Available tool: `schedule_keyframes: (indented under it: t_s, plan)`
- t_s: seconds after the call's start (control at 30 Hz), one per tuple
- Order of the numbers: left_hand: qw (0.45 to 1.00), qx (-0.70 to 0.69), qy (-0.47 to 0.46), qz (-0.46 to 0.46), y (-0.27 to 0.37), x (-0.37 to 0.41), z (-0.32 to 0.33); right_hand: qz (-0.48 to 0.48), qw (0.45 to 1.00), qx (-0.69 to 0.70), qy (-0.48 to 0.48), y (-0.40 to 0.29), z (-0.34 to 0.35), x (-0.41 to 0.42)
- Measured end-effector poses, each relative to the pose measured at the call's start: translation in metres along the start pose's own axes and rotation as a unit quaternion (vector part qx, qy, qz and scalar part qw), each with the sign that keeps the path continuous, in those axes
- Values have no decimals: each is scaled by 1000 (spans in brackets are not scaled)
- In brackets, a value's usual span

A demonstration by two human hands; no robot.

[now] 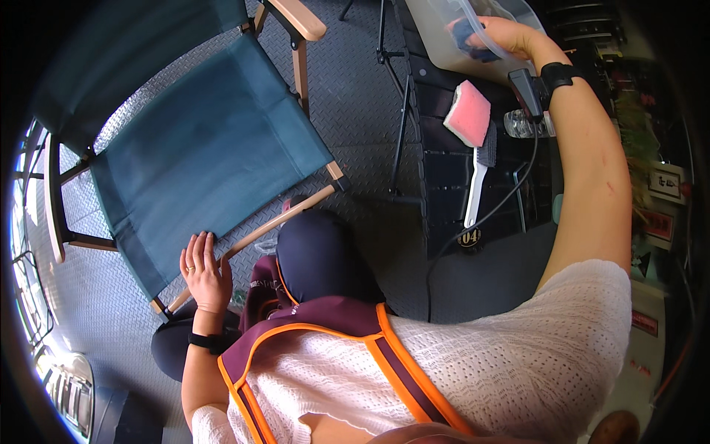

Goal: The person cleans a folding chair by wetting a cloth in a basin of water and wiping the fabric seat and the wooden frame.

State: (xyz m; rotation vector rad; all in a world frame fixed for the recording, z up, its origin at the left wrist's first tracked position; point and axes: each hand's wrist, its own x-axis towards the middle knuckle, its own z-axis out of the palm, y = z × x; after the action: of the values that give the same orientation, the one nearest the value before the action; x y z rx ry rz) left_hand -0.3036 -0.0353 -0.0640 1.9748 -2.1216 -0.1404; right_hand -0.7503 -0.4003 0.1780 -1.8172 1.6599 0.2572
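Observation:
A folding chair with a teal fabric seat [205,150] and wooden armrests stands before me. My left hand [206,275] rests with fingers extended on the front edge of the seat, holding nothing. My right hand [502,38] is inside a translucent plastic tub [444,33] at the upper right, gripping a dark blue cloth [470,41]; its fingers are partly seen through the tub wall. Near the tub, on a dark slatted table [444,183], lie a pink and white sponge [469,115] and a brush with a white handle [473,191] and grey bristles, partly under the sponge.
A clear plastic item [518,123] lies by my right wrist. A black cable [488,216] runs from the wrist device across the table. A round black object with gold markings [469,238] sits at the table's near end. Thin black legs [400,139] stand beside the chair on the metal floor [355,89].

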Motion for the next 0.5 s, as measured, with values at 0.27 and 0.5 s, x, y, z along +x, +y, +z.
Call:
schedule_keyframes:
  t_s: [0.27,0.5]
  plan:
    - [1000,-14,11,5,0,3,0,-59,996,66,18,16,-6,1]
    - [1000,-12,13,5,-1,1,0,-54,980,184,52,10,-4,-12]
